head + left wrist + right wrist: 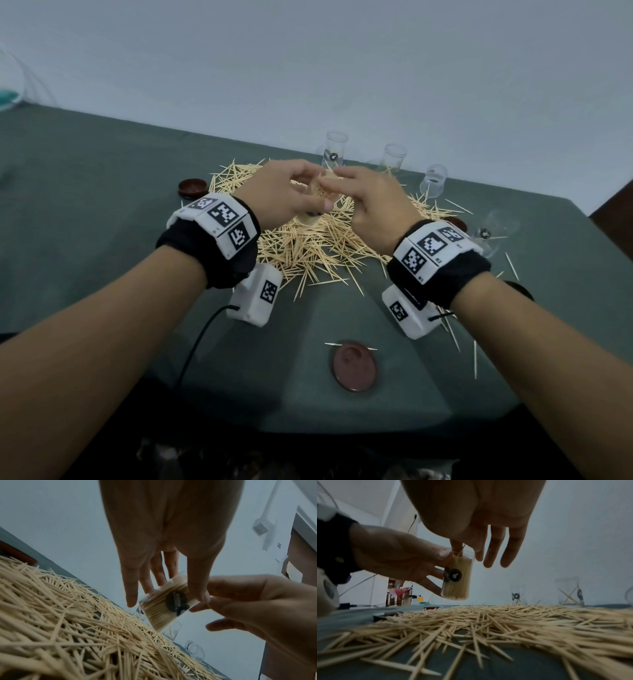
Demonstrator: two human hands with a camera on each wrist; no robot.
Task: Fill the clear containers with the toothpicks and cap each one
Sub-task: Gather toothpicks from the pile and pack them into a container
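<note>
Dim, flat light; blurred, warped edges.

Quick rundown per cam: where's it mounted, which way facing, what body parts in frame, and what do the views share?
Head: on the head, facing down and forward at the table; both forearms, left hand, right hand.
Left wrist: under the left palm, along the fingers toward the wall; the right hand enters.
Right wrist: low over the toothpick pile, facing the empty containers; the left hand enters.
All three show the filled container.
</note>
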